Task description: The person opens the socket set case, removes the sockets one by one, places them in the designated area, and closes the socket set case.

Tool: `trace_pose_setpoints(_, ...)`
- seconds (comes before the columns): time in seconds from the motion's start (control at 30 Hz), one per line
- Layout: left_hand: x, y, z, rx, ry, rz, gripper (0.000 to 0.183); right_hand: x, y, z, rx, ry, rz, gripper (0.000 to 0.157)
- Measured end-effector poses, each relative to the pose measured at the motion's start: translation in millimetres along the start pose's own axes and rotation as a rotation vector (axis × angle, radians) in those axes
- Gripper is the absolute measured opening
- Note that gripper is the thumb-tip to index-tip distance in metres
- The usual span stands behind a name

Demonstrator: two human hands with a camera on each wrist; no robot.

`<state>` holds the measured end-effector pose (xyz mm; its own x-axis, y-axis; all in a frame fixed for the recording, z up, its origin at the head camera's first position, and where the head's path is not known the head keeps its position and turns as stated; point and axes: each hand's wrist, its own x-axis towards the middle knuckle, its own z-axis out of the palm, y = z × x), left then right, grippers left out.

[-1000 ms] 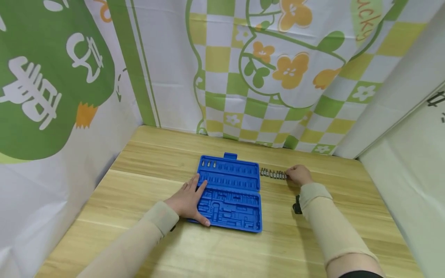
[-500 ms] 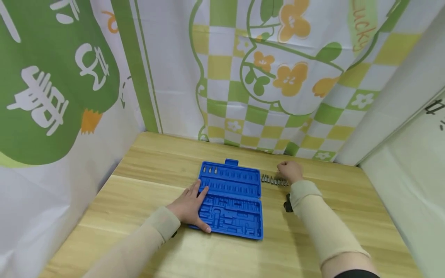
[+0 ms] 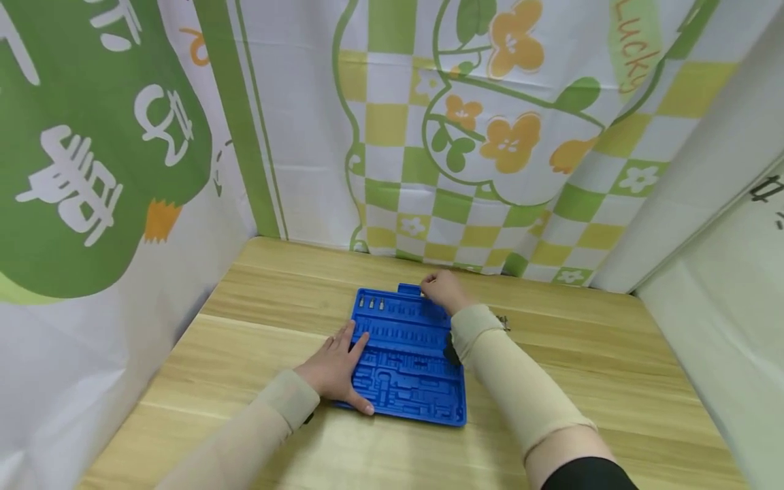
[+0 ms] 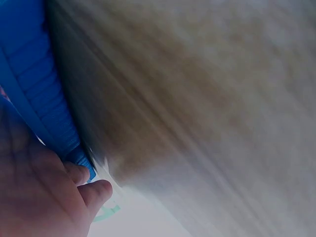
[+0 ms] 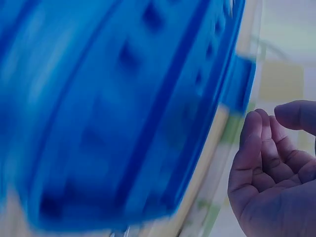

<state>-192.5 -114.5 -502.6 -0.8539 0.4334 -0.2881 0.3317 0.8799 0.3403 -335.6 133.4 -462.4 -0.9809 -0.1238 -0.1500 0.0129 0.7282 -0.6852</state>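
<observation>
An open blue plastic bit case (image 3: pixel 404 381) lies on the table, with moulded slots in both halves. Three small metal screwdriver bits (image 3: pixel 371 303) stand at the left of its far row. My left hand (image 3: pixel 331 364) rests with spread fingers on the case's left edge; the left wrist view shows the hand (image 4: pixel 49 192) against the case's side (image 4: pixel 44 94). Above the far right part of the case, near the latch tab (image 3: pixel 409 289), my right hand (image 3: pixel 446 289) pinches a small screwdriver bit, mostly hidden by the fingers. In the right wrist view, the hand's fingers (image 5: pixel 269 153) are bent towards the thumb.
A row of loose bits (image 3: pixel 503 322) lies on the wooden table (image 3: pixel 588 381) right of the case, mostly hidden behind my right forearm. A patterned curtain (image 3: pixel 447 204) hangs along the table's back edge, and white sheeting (image 3: pixel 202 265) hangs at the left.
My right hand has lifted from the right end of the row of bits and moved left over the case. My left hand has kept its place on the case.
</observation>
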Motion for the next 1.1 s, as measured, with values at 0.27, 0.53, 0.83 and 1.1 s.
trace_pose_setpoints(0.27, 0.5, -2.2, 0.3, 0.018, -0.014, -0.004, 0.143, 6.5, -21.7, 47.3, -0.115, 0.016, -0.072, 0.016)
trace_pose_setpoints(0.53, -2.6, -4.2, -0.5, 0.008, -0.02, -0.01, 0.143, 7.7, -38.8, 80.6, -0.153, 0.006, 0.011, 0.022)
trace_pose_setpoints(0.83, 2.2, -2.7, 0.8, 0.032, 0.003, 0.021, 0.143, 6.2, -45.8, 93.9, -0.164, 0.08, 0.195, 0.029)
trace_pose_setpoints(1.1, 5.4, -5.2, 4.5, 0.038, 0.009, 0.023, 0.144, 16.1, -39.0, 106.5, -0.129, 0.113, 0.232, 0.033)
